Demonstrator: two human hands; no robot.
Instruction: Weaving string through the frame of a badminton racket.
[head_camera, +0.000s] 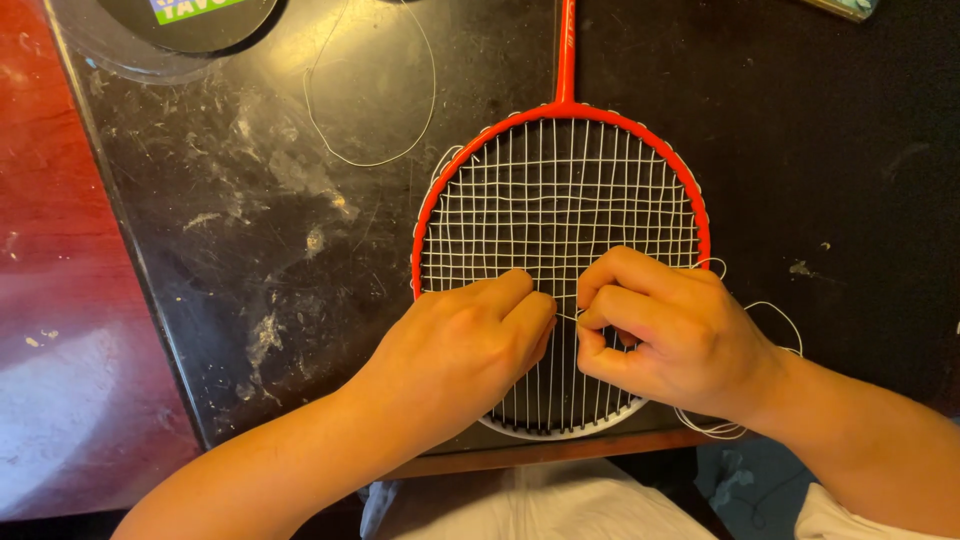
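Stringing looks well along, we judge: the racket (560, 200) lies flat on the black counter (250, 230), its head at the near edge, with upright strings across the whole frame and cross strings woven over the upper half. Below our hands the lower part shows only uprights, so those rows remain. Our left hand (465, 345) rests curled on the strings, gripping nothing we can see; our right hand (665, 330) pinches the loose white string (775, 320), whose slack loops off the frame's right side.
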